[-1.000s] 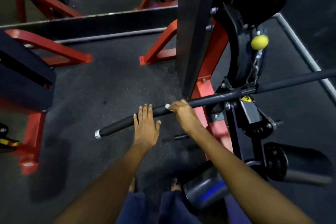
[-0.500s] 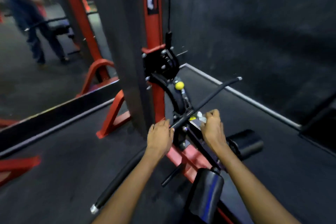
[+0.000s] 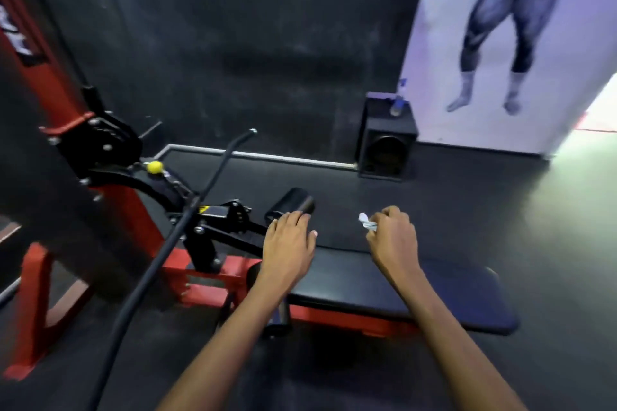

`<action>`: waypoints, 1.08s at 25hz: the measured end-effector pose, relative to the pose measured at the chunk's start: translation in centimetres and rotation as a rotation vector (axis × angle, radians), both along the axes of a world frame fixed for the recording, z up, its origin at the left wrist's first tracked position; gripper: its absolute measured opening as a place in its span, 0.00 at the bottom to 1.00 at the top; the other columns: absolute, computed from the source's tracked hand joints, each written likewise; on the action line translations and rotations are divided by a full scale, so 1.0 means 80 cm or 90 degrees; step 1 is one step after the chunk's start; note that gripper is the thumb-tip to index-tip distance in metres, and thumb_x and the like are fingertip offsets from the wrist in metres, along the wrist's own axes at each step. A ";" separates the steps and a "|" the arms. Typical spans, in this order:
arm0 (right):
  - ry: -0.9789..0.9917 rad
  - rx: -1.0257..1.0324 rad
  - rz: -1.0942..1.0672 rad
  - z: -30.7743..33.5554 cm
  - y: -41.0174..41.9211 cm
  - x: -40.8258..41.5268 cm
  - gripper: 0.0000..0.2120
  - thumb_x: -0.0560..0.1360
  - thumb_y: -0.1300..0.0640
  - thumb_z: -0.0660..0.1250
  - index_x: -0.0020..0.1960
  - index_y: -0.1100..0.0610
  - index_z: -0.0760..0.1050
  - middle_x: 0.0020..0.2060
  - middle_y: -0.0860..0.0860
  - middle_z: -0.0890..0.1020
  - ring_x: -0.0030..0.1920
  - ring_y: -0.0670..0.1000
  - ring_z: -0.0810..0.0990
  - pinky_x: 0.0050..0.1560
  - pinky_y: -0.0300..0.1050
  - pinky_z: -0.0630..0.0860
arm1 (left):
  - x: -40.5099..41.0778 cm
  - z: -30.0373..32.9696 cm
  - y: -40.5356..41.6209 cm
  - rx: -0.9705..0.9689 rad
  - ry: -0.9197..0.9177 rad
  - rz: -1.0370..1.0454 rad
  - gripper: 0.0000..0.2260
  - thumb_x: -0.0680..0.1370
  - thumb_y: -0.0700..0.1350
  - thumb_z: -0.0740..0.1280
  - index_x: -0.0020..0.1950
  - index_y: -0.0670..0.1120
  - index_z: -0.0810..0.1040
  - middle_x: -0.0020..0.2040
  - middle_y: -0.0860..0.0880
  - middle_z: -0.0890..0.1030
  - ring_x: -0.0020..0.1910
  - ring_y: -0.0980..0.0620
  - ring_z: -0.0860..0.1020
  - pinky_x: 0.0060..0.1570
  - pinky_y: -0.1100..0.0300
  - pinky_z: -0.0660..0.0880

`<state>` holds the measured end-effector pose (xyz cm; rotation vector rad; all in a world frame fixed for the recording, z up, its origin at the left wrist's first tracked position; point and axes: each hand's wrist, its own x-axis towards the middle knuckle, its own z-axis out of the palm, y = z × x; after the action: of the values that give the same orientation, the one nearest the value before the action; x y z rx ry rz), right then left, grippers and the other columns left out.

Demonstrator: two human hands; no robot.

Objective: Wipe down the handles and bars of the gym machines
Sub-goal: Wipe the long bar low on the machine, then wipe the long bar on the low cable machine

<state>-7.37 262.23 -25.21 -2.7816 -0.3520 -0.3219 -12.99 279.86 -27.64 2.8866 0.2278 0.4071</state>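
A long black pull bar (image 3: pixel 187 223) runs diagonally from lower left up to its capped far end, hung on the red and black cable machine (image 3: pixel 110 183). My left hand (image 3: pixel 288 243) hovers flat with fingers apart, off the bar, in front of a black roller pad (image 3: pixel 293 202). My right hand (image 3: pixel 394 237) is closed on a small white wipe (image 3: pixel 366 222), held in the air above the black padded seat (image 3: pixel 384 287). Neither hand touches the bar.
A black speaker box (image 3: pixel 387 140) with a small bottle (image 3: pixel 397 107) on top stands against the dark back wall. A large poster of a figure's legs (image 3: pixel 507 43) covers the right wall. Dark rubber flooring (image 3: pixel 467 197) lies beyond the seat.
Both hands have come off the pull bar and moved right, over the seat. The view has swung right, from the machine's upright towards the speaker and poster.
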 end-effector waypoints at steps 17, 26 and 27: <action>0.004 0.008 -0.267 -0.008 -0.661 -0.021 0.12 0.79 0.54 0.60 0.54 0.59 0.77 0.50 0.57 0.75 0.55 0.58 0.73 0.51 0.47 0.69 | 0.070 0.016 -0.696 -0.041 0.005 -0.319 0.19 0.82 0.51 0.57 0.73 0.48 0.66 0.72 0.51 0.68 0.72 0.52 0.64 0.70 0.57 0.59; 0.027 -0.022 -0.271 0.005 -0.878 0.191 0.12 0.78 0.54 0.59 0.54 0.59 0.77 0.51 0.57 0.77 0.56 0.58 0.74 0.52 0.46 0.68 | 0.306 0.009 -0.902 -0.059 0.031 -0.320 0.20 0.82 0.51 0.57 0.73 0.47 0.67 0.72 0.51 0.68 0.72 0.52 0.64 0.71 0.57 0.59; 0.023 -0.029 -0.260 0.010 -0.898 0.220 0.12 0.79 0.54 0.59 0.54 0.59 0.77 0.51 0.57 0.77 0.56 0.58 0.74 0.52 0.46 0.68 | 0.337 0.012 -0.921 -0.061 0.032 -0.316 0.19 0.82 0.50 0.57 0.73 0.47 0.67 0.71 0.51 0.69 0.72 0.52 0.64 0.71 0.56 0.59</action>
<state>10.23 190.38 -24.38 -2.8841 0.2265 -0.3586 14.00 206.14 -26.67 2.7279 -0.4417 0.2226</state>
